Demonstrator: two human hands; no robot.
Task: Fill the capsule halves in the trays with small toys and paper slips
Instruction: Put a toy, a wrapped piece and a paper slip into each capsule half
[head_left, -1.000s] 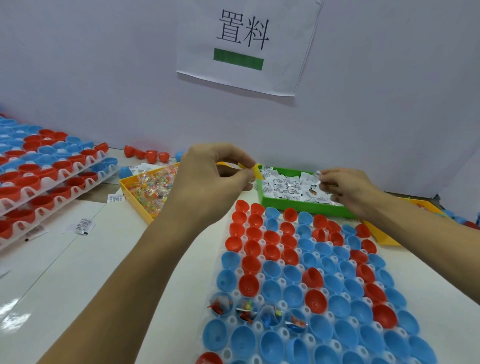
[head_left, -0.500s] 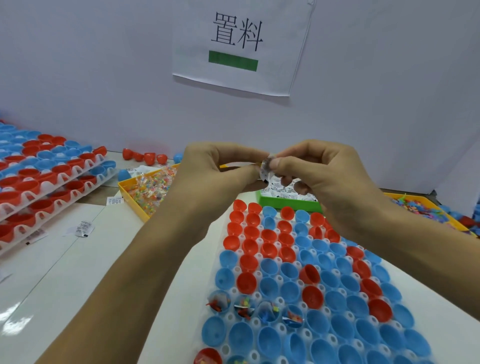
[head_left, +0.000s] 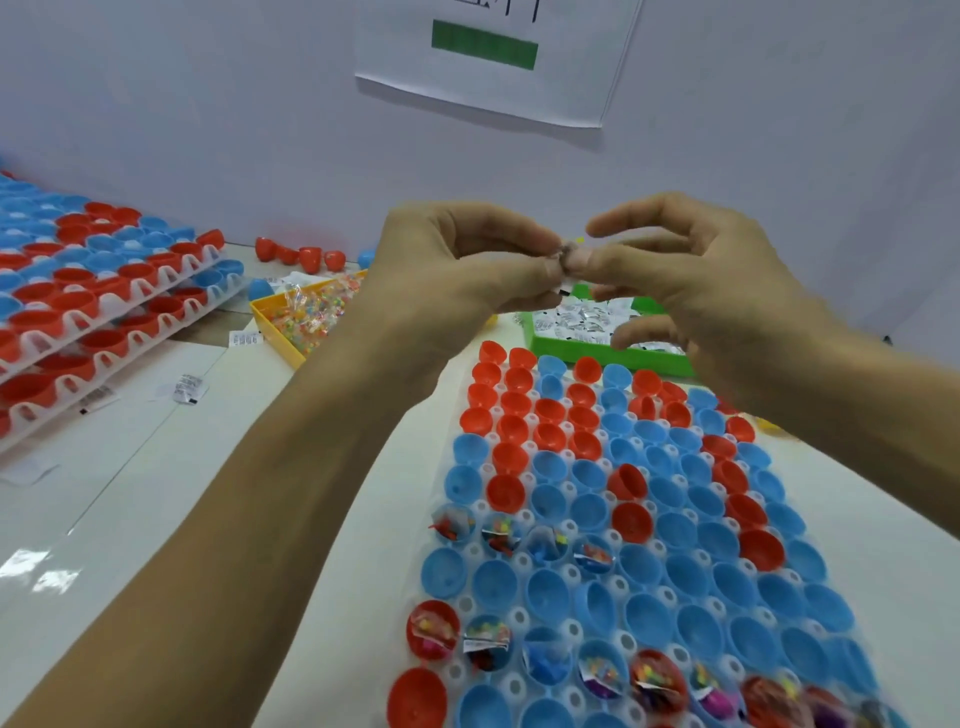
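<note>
Capsule halves (head_left: 597, 525), red and blue, sat open side up in the white tray (head_left: 519, 618) on the table (head_left: 156, 493), right in front of us. Four halves in one row and a nearer row along the bottom edge already held small bagged toys (head_left: 488, 644); the rest between and beyond were empty. We held both hands up above the far end of the tray. Our left hand (head_left: 467, 265) and right hand (head_left: 691, 275) met at the fingertips, thumb and forefinger of each pinching one small pale thing (head_left: 569, 258) between them, too blurred for us to name. The right hand's other fingers were spread loosely. Behind the hands stood a green bin (head_left: 613, 358) of white slips (head_left: 582, 322), and to its left a yellow bin (head_left: 270, 322) of bagged toys. Stacked trays (head_left: 104, 322) of capsule halves lay at the far left, with a few loose red halves (head_left: 306, 257) by the wall. A paper sign (head_left: 493, 78) hung above.
</note>
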